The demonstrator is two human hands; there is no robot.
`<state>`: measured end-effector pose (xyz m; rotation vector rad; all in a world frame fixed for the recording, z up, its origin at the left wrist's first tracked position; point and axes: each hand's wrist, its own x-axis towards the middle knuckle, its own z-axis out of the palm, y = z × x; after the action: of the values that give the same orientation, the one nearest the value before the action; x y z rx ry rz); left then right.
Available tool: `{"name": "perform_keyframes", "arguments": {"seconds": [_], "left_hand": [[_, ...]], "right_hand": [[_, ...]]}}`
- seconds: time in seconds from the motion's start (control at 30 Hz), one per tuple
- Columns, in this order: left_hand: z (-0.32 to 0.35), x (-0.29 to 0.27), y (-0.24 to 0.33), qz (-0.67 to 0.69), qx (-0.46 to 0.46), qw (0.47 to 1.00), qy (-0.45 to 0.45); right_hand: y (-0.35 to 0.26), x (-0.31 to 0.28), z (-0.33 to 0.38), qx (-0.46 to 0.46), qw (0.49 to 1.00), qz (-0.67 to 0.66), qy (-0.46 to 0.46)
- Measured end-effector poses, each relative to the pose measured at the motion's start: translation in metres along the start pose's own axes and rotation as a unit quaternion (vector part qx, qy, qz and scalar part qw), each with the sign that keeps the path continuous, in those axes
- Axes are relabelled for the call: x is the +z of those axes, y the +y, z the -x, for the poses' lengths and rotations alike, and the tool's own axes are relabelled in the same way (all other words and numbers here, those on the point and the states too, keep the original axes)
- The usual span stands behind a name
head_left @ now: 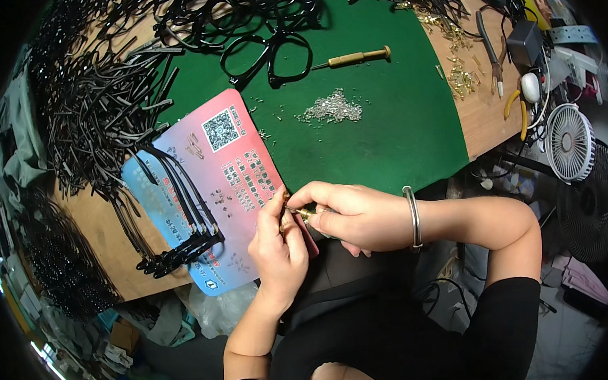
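My left hand is closed at the near edge of a pink and blue printed card mat. Its thumb and fingers pinch a small brass-coloured piece, mostly hidden, whose kind I cannot make out. From the right, my right hand grips a small brass-coloured screwdriver; its thin shaft points at the piece in my left fingertips. Most of the handle is covered by the fingers. Dark eyeglass temples lie on the mat to the left of my hands, beside small loose metal parts.
A green mat carries a heap of tiny silver screws, another brass screwdriver and black eyeglass frames. Dark temples pile up at left. Brass parts, pliers and a white fan are at right.
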<state>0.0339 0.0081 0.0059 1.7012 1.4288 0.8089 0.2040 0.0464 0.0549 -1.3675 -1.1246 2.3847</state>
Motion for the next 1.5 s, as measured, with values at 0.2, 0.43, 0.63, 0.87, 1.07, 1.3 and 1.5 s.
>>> {"name": "perform_keyframes", "arguments": {"seconds": [0.2, 0.43, 0.63, 0.87, 1.07, 1.3, 1.5], "left_hand": [[-0.001, 0.001, 0.000, -0.002, 0.011, 1.000, 0.008], [-0.003, -0.004, 0.004, 0.020, -0.048, 0.998, -0.029], [-0.003, -0.004, 0.003, 0.027, -0.059, 0.998, -0.028], [-0.005, -0.004, 0.005, 0.031, -0.063, 0.997, -0.030], [-0.005, -0.005, 0.006, 0.014, -0.060, 0.998, -0.033], [-0.011, -0.005, -0.007, -0.016, 0.047, 0.998, -0.023], [-0.023, -0.024, -0.003, 0.300, -0.233, 0.921, -0.085]], "right_hand": [[-0.003, 0.002, -0.001, -0.054, 0.998, 0.032, 0.019], [0.025, 0.007, -0.013, -0.210, 0.950, 0.209, 0.095], [0.008, 0.012, -0.004, -0.120, 0.947, 0.281, 0.102], [0.016, 0.013, -0.007, -0.134, 0.944, 0.282, 0.106], [0.016, 0.010, -0.011, -0.157, 0.940, 0.282, 0.113], [0.008, 0.014, 0.002, -0.145, 0.891, 0.411, 0.122], [0.014, -0.007, 0.025, -0.193, 0.841, 0.445, 0.238]]}}
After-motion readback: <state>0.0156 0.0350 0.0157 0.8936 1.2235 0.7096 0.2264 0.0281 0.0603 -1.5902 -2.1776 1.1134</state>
